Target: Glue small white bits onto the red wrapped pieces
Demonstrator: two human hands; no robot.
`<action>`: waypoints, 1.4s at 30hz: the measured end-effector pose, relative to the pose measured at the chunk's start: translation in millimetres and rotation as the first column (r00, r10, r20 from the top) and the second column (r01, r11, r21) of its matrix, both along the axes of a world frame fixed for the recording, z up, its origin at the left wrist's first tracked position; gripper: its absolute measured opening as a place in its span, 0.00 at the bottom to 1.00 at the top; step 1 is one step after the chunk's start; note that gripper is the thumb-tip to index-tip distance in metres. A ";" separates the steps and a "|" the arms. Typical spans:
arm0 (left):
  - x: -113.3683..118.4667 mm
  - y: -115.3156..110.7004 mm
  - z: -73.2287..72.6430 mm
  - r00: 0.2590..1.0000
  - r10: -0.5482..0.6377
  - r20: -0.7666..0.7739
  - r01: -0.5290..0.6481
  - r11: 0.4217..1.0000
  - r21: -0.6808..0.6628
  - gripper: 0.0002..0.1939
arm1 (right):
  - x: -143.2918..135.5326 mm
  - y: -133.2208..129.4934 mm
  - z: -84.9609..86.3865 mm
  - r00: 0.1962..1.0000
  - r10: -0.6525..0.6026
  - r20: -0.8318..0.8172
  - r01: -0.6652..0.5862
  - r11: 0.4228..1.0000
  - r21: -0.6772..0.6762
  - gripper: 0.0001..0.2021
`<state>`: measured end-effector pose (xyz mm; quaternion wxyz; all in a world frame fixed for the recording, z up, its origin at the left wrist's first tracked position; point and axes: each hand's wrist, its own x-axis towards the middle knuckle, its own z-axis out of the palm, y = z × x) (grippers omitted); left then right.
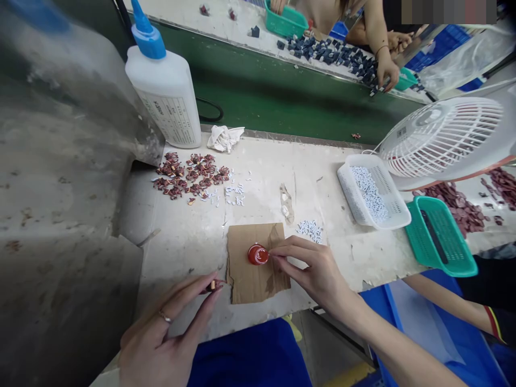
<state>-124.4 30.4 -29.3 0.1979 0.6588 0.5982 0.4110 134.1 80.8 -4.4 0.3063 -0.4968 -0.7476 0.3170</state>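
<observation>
My left hand (173, 328), with a ring on one finger, pinches a small dark-red piece with a light tan part (213, 286) just left of the cardboard. On that torn cardboard square (252, 287) sits a small round container of red liquid (258, 255). The fingertips of my right hand (312, 266) are pinched together at the container's right rim; what they hold is too small to make out. Behind that hand lies a pile of tiny pale pieces (309, 231). More small dark-red pieces (195, 174) are grouped at the left, with scattered white bits (236, 194) beside them.
A large glue bottle (167, 97) and a crumpled white cloth (224, 138) stand at the back left. On the right are a white basket (393, 217) of pale pieces, a green basket (455, 252) and a fan (447, 134). Other people's hands (387, 72) work across the divider.
</observation>
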 end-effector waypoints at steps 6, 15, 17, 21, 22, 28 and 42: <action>1.9 3.3 1.2 0.999 -0.042 0.010 0.041 0.999 0.035 0.11 | 0.6 -2.7 -2.7 1.000 0.003 -0.004 -0.003 1.000 0.018 0.09; 12.0 4.9 8.3 0.999 -0.040 -0.033 0.043 0.995 0.090 0.07 | -3.2 -4.3 6.8 0.989 -0.056 -0.136 0.052 0.998 -0.037 0.09; 17.7 4.9 11.0 0.995 -0.097 0.012 0.095 0.989 0.116 0.07 | -8.6 -7.3 14.6 0.972 -0.058 -0.229 0.039 0.996 -0.084 0.09; 27.4 5.2 15.7 0.976 -0.195 0.094 0.182 0.974 0.135 0.15 | -23.3 -15.7 29.4 0.930 -0.024 -0.368 -0.030 0.990 -0.139 0.08; 28.8 5.2 16.6 0.973 -0.209 0.101 0.194 0.970 0.146 0.16 | -26.5 -17.4 31.7 0.922 -0.015 -0.387 -0.041 0.990 -0.137 0.08; 30.9 3.8 17.5 0.968 -0.214 0.133 0.195 0.970 0.142 0.16 | -34.3 -19.7 31.6 0.904 -0.005 -0.427 -0.058 0.989 -0.136 0.08; 31.2 1.1 18.0 0.963 -0.249 0.104 0.236 0.964 0.120 0.19 | -30.9 -28.7 30.3 0.979 0.178 -0.096 -0.167 0.979 0.115 0.13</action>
